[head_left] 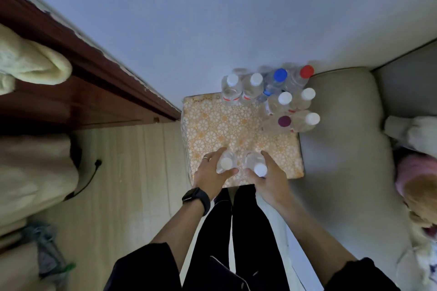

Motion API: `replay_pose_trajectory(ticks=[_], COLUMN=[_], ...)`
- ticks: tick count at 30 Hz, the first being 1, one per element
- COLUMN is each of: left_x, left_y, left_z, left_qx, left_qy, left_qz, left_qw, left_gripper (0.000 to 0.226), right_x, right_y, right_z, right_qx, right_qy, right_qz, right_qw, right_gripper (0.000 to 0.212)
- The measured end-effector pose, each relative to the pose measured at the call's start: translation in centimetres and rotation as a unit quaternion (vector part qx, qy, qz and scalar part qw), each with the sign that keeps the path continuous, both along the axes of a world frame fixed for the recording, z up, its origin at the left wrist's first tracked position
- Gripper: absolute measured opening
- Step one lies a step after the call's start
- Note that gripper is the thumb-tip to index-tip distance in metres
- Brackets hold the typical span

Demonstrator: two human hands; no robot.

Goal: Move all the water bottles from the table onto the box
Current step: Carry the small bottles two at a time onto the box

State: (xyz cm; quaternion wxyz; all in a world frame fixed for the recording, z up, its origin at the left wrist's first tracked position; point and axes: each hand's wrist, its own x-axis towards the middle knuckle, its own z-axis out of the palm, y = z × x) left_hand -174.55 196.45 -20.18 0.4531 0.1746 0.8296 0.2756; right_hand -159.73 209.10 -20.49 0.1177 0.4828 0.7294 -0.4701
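A square surface covered in orange-and-white patterned cloth (224,125) stands below me against the wall. My left hand (210,173) grips a clear white-capped bottle (225,162) near its front edge. My right hand (272,177) grips a second white-capped bottle (259,165) beside it. Both bottles are upright, over the cloth. Several more clear bottles cluster at the far right corner, most with white caps (285,98), one blue (280,75), one red (306,71), one purple (284,121).
A grey sofa (343,149) touches the covered surface on the right, with pale and pink items (416,168) on it. A dark wooden cabinet edge (89,78) runs at the left above the wood floor (132,184), where a black cable (91,175) lies.
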Motion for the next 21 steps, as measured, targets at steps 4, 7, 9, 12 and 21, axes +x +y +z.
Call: replay_pose_trajectory(ticks=[4,7,9,12,21], left_x=[-0.3,-0.5,-0.5,-0.4,-1.1], left_y=[0.9,0.7,0.0,-0.6,1.1], left_z=[-0.5,-0.3,0.1,0.7,0.8], left_qx=[-0.027,-0.036,-0.022,0.018,0.021], left_qy=[0.016,0.02,0.029,0.068,0.108], left_qz=[-0.027,-0.05,-0.057,-0.055,-0.103], left_qw=[0.999,0.998,0.998,0.996,0.989], left_gripper=[0.075,0.083,0.089,0.074,0.028], right_x=[-0.4,-0.2,0.0,0.3,-1.3], right_y=[0.7,1.3,1.6,1.8,2.1], right_z=[-0.8,-0.5,-0.1,1.3,3.9], right_qx=[0.0,0.006,0.02,0.063,0.136], right_qy=[-0.009,-0.009,-0.016,-0.044,-0.086], right_qz=[0.0,0.029,0.058,0.087,0.195], right_qw=[1.0,1.0,0.998,0.993,0.968], right_gripper=[0.078,0.088,0.09,0.083,0.039])
